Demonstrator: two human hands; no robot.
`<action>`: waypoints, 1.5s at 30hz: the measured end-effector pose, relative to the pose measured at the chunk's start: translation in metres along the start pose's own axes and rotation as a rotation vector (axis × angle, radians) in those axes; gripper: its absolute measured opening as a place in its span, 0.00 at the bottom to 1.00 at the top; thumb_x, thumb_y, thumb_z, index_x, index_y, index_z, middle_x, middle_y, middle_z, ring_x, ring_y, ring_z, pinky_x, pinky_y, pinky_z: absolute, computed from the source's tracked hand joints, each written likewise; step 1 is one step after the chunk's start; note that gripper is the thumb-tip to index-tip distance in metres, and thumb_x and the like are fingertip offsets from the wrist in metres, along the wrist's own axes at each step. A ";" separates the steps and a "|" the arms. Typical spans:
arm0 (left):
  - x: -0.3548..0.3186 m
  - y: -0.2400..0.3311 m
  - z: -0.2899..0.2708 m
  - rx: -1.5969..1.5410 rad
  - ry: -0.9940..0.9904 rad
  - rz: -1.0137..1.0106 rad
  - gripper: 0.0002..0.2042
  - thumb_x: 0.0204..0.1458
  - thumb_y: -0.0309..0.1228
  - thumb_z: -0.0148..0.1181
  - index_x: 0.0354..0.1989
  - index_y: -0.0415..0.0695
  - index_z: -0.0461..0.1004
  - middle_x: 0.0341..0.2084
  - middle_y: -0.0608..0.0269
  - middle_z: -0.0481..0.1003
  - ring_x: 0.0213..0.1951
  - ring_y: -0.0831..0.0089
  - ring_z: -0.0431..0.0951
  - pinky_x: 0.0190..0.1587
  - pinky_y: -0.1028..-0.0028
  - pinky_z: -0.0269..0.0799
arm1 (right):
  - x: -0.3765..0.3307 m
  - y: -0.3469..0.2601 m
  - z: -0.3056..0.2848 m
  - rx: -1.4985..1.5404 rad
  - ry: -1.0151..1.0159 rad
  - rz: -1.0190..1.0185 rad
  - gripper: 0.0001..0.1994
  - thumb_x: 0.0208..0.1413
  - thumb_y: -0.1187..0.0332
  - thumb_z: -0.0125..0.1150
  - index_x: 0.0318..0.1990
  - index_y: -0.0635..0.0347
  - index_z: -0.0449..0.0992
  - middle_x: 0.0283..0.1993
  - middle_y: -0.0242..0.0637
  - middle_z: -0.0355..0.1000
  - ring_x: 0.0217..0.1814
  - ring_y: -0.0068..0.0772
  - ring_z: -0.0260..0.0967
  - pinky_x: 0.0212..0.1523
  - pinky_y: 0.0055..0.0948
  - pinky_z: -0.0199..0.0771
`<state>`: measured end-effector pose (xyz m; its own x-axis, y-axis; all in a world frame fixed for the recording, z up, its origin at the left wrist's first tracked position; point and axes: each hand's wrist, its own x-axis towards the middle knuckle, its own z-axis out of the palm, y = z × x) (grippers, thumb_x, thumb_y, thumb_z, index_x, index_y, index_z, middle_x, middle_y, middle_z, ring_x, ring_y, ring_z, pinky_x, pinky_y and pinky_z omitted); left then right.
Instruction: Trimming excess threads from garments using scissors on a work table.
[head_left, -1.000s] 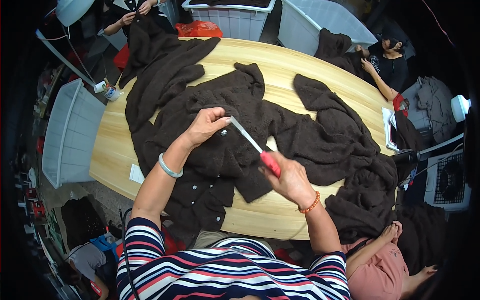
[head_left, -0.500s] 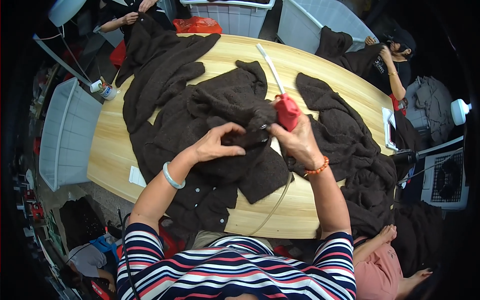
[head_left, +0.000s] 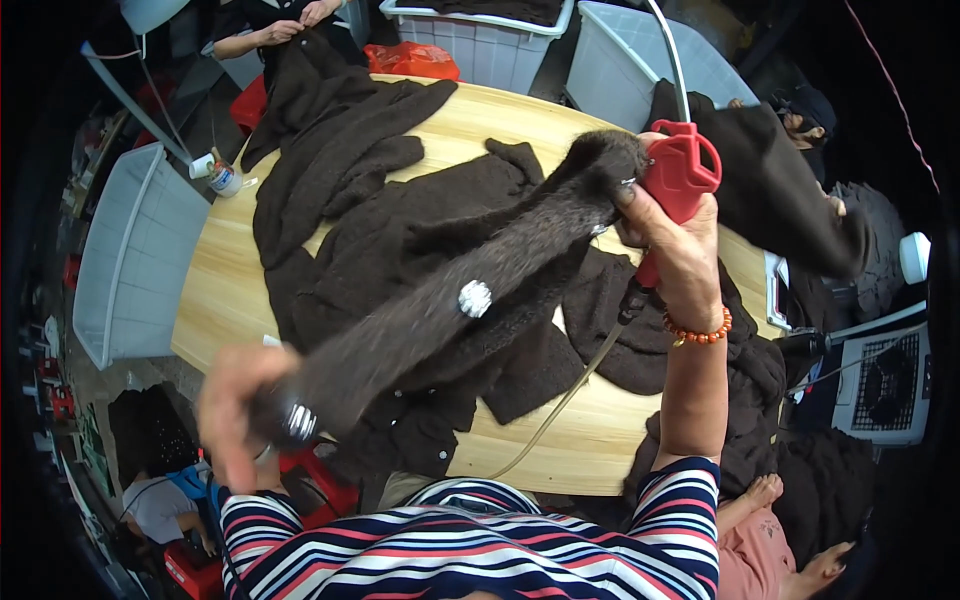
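A dark brown fuzzy garment [head_left: 420, 335] has its buttoned edge stretched slantwise between my hands, above the table. Round silvery buttons [head_left: 475, 298] stud this strip. My left hand [head_left: 240, 405], smeared by motion, grips the strip's lower left end beside another button. My right hand [head_left: 680, 235] is closed on a red air blow gun [head_left: 683, 175], while its thumb pinches the upper right end of the strip. The gun's long thin nozzle [head_left: 672, 60] points up and away, and a hose [head_left: 560, 410] trails from its handle toward me. The rest of the garment lies on the table.
More brown garments lie on the wooden table [head_left: 575, 455], at left and right. Co-workers handle brown cloth at the far left and far right; another person sits at the near right. White bins [head_left: 480, 50] stand around. A small jar [head_left: 224, 180] stands at the left edge.
My hands have moved apart, the left toward the lower left and the right upward, drawing the garment's buttoned edge out lengthwise. The blow gun has risen with my right hand.
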<state>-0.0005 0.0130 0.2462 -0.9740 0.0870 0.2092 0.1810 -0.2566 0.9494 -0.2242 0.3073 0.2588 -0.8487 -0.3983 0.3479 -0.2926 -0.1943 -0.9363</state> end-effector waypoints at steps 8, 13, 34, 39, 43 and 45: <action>0.015 -0.118 -0.030 -0.142 0.217 -0.532 0.13 0.60 0.27 0.52 0.51 0.34 0.70 0.44 0.62 0.77 0.44 0.76 0.77 0.50 0.75 0.72 | 0.052 0.121 0.023 -0.596 -0.031 0.060 0.18 0.52 0.70 0.65 0.50 0.61 0.70 0.42 0.39 0.73 0.47 0.30 0.70 0.50 0.30 0.69; -0.014 -0.217 -0.028 -0.391 0.150 -0.762 0.16 0.60 0.25 0.54 0.56 0.37 0.68 0.49 0.61 0.75 0.49 0.74 0.76 0.55 0.73 0.70 | 0.023 0.211 0.002 -0.912 -0.221 0.440 0.19 0.52 0.61 0.65 0.45 0.64 0.69 0.37 0.53 0.73 0.43 0.51 0.72 0.48 0.40 0.69; 0.055 -0.280 0.044 -0.522 0.632 -0.494 0.07 0.56 0.22 0.58 0.43 0.38 0.75 0.38 0.61 0.78 0.41 0.71 0.79 0.46 0.73 0.76 | -0.183 0.056 -0.007 -0.975 -0.792 0.494 0.13 0.57 0.57 0.57 0.38 0.59 0.72 0.18 0.50 0.71 0.23 0.53 0.73 0.25 0.46 0.72; 0.045 -0.294 0.054 -0.572 0.640 -0.432 0.09 0.56 0.20 0.58 0.45 0.39 0.74 0.40 0.61 0.78 0.42 0.73 0.78 0.47 0.73 0.75 | -0.196 0.062 -0.005 -0.983 -0.836 0.476 0.13 0.57 0.58 0.57 0.38 0.59 0.72 0.19 0.50 0.72 0.24 0.53 0.74 0.26 0.47 0.72; 0.029 -0.298 0.062 -0.569 0.595 -0.442 0.10 0.55 0.21 0.59 0.46 0.38 0.74 0.40 0.62 0.78 0.42 0.73 0.78 0.48 0.72 0.74 | -0.190 0.056 -0.015 -0.976 -0.673 0.530 0.13 0.58 0.59 0.57 0.41 0.60 0.71 0.20 0.50 0.72 0.25 0.53 0.74 0.27 0.47 0.72; 0.023 -0.297 0.059 -0.379 0.517 -0.480 0.11 0.55 0.21 0.60 0.47 0.38 0.74 0.42 0.62 0.77 0.43 0.73 0.77 0.50 0.73 0.73 | -0.190 0.061 -0.020 -1.012 -0.589 0.553 0.14 0.58 0.58 0.57 0.42 0.58 0.70 0.22 0.51 0.73 0.27 0.54 0.74 0.29 0.47 0.72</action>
<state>-0.0686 0.1484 -0.0174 -0.8902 -0.1627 -0.4255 -0.2423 -0.6220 0.7446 -0.0891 0.3891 0.1346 -0.7183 -0.5903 -0.3682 -0.3882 0.7793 -0.4920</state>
